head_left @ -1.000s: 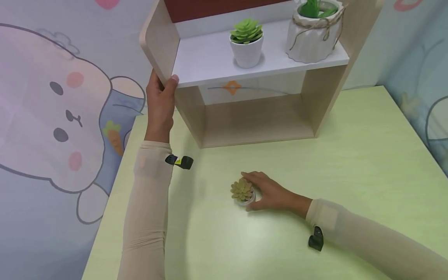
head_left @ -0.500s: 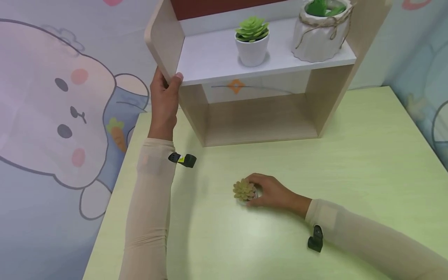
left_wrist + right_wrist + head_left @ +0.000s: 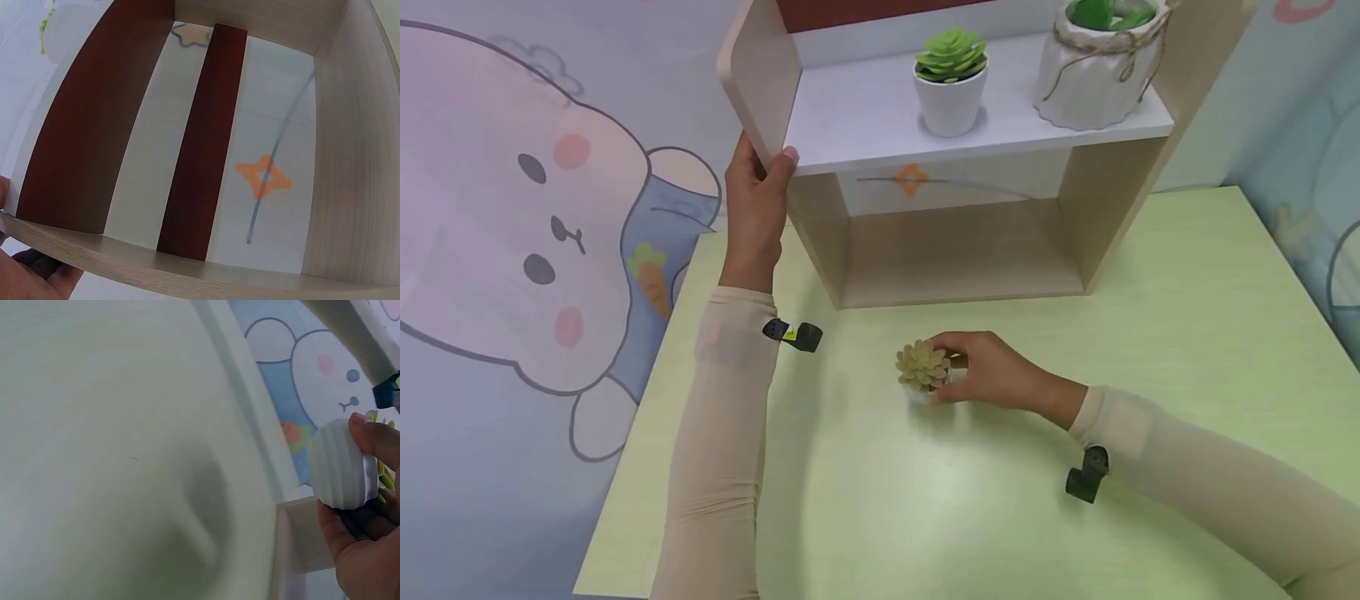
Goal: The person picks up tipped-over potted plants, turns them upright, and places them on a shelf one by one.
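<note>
My left hand (image 3: pixel 754 212) grips the left side panel of a small wooden shelf unit (image 3: pixel 962 254), its thumb at the front corner of the white middle shelf. In my right hand (image 3: pixel 1000 371) is a small potted succulent (image 3: pixel 922 365) with yellowish-green leaves, held by its pot between thumb and fingers above the table. The right wrist view shows the ribbed white pot (image 3: pixel 342 465) from below, the thumb on one side and fingers on the other. In the left wrist view, part of the left hand (image 3: pixel 31 278) shows behind the shelf's side panel.
On the white shelf stand a bright green succulent in a white pot (image 3: pixel 951 100) and a larger white planter (image 3: pixel 1097 75) tied with twine. Below it is the lower compartment. The pale green table (image 3: pixel 865 500) meets a cartoon-printed wall covering (image 3: pixel 482 200) at left.
My right hand has closed around the small succulent's pot and lifted it off the table, moving it slightly toward the shelf. The left hand keeps its grip on the shelf unit.
</note>
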A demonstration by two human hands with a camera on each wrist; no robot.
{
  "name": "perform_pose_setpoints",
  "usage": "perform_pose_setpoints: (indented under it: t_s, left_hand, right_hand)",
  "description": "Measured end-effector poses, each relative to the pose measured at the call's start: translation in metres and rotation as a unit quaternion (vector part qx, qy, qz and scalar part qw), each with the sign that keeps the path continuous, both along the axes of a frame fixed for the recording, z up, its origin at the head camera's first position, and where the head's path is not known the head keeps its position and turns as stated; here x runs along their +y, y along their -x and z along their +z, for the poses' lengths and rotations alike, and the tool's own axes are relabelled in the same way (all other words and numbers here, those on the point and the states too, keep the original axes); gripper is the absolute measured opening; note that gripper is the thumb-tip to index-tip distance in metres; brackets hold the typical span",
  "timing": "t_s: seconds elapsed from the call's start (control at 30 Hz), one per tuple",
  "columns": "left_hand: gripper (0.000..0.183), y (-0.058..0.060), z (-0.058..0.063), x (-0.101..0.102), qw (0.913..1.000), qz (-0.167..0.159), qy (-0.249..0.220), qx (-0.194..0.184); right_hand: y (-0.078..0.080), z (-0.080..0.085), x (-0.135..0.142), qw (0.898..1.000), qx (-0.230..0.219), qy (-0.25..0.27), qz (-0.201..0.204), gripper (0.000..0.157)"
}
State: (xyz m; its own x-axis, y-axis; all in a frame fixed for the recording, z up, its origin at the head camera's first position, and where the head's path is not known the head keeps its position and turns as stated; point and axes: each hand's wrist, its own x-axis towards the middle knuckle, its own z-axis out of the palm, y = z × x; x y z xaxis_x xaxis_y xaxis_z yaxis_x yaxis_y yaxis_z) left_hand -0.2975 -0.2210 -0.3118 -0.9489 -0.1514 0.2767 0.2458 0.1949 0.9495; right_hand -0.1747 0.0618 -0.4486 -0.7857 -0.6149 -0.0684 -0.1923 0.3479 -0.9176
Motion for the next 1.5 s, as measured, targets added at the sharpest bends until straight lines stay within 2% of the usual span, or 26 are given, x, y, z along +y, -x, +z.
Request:
perform_pose_setpoints:
  t_s: [0.23,0.47,0.63,0.87,1.0,1.13,1.27,1.5]
  left_hand:
    - [0.050,0.000,0.000,-0.002,1.0000,0.004,-0.002,-0.002]
    - [0.050,0.001,0.000,-0.001,0.9999,-0.005,0.002,0.012]
    - [0.050,0.001,0.001,-0.002,0.9999,-0.004,0.008,0.013]
    - [0.049,0.001,0.004,-0.002,0.9996,-0.012,-0.008,0.023]
    - [0.050,0.000,0.002,-0.002,0.9998,-0.013,-0.006,0.017]
    - [0.050,-0.001,0.000,-0.002,0.9999,-0.010,-0.004,0.009]
    - [0.050,-0.001,0.000,-0.001,0.9999,-0.015,-0.007,0.005]
    - [0.050,0.001,0.002,-0.001,0.9996,-0.021,-0.017,0.005]
  right_hand:
    - [0.021,0.046,0.000,0.999,0.028,-0.016,-0.022,0.067]
    - [0.040,0.099,-0.003,0.997,0.059,-0.018,-0.045,0.068]
    - [0.054,0.139,-0.012,0.993,0.095,-0.017,-0.065,0.069]
    - [0.073,0.185,-0.030,0.992,0.107,-0.011,-0.068,0.062]
    - [0.081,0.204,-0.040,0.990,0.116,-0.019,-0.083,0.061]
    - [0.088,0.217,-0.051,0.989,0.107,-0.013,-0.099,0.054]
    - [0.096,0.225,-0.060,0.989,0.085,0.002,-0.120,0.048]
    - [0.112,0.235,-0.079,0.986,0.062,0.015,-0.157,0.050]
